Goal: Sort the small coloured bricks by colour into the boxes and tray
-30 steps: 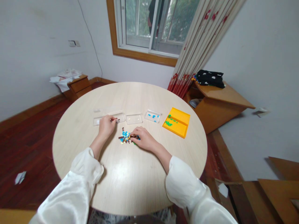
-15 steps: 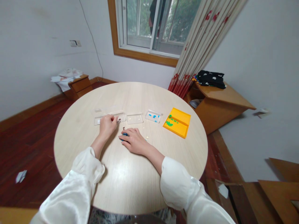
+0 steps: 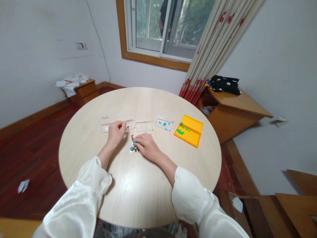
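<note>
A heap of small mixed pieces, blue, brown and pale yellow, lies on the round table. Over its right side rests my right hand, fingers bent down onto the pieces; its fingertips are partly hidden, so I cannot make out a held piece. My left hand is closed in a pinch at the near edge of a long clear tray; anything between its fingers is too small to name. A few dark brown pieces lie in that tray beside the fingers.
A clear tray holds a few pale yellow pieces, and another clear tray holds blue ones. Farther right, a yellow two-part case contains green pieces. The pale table has a rounded edge; a wooden cabinet stands beyond it.
My right hand has shifted slightly right and up, uncovering more of the heap. My left hand stays at the long tray, with brown pieces still beside its fingers.
</note>
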`<action>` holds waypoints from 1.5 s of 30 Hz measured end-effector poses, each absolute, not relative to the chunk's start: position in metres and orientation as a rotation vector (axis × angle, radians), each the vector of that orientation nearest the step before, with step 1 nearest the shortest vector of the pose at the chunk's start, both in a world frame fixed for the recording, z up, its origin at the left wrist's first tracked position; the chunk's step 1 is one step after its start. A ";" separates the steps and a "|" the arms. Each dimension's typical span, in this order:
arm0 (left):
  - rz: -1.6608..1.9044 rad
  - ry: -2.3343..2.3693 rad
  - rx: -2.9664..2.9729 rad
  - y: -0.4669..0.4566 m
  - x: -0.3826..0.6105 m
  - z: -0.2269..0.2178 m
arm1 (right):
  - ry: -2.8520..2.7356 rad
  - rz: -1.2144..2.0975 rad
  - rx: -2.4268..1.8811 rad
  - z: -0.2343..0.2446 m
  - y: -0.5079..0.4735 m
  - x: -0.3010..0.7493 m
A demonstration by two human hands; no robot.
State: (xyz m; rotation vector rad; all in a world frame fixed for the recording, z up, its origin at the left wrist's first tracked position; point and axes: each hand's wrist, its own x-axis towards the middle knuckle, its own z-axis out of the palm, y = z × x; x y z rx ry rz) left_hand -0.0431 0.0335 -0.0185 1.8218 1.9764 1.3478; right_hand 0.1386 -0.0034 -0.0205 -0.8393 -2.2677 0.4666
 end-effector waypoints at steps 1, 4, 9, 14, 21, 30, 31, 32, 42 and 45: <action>1.354 1.952 1.822 0.033 -0.042 -0.018 | -2.207 0.482 -0.855 -0.020 -0.002 0.140; 1.364 1.905 1.823 0.030 -0.038 -0.016 | -2.061 0.544 -0.885 -0.020 0.003 0.145; 1.415 1.839 1.819 0.029 -0.035 -0.014 | -1.857 0.711 -0.979 -0.020 0.006 0.148; 1.393 1.674 1.892 0.025 -0.028 -0.009 | -1.641 0.925 -0.993 -0.021 0.012 0.150; 1.162 1.283 2.105 0.012 -0.009 -0.002 | -1.515 1.082 -0.973 -0.023 0.016 0.149; 1.188 1.237 2.182 0.010 -0.005 -0.004 | -1.507 1.068 -0.945 -0.025 0.016 0.149; 1.196 1.237 2.182 0.010 -0.005 -0.004 | -1.517 1.041 -0.944 -0.025 0.016 0.149; 1.203 1.238 2.183 0.011 -0.005 -0.005 | -1.529 1.017 -0.946 -0.025 0.016 0.149; 1.197 1.294 2.170 0.011 -0.006 -0.005 | -1.564 0.938 -0.985 -0.019 0.014 0.151; 1.207 1.426 2.129 0.014 -0.010 -0.006 | -1.519 0.917 -1.011 -0.021 0.017 0.154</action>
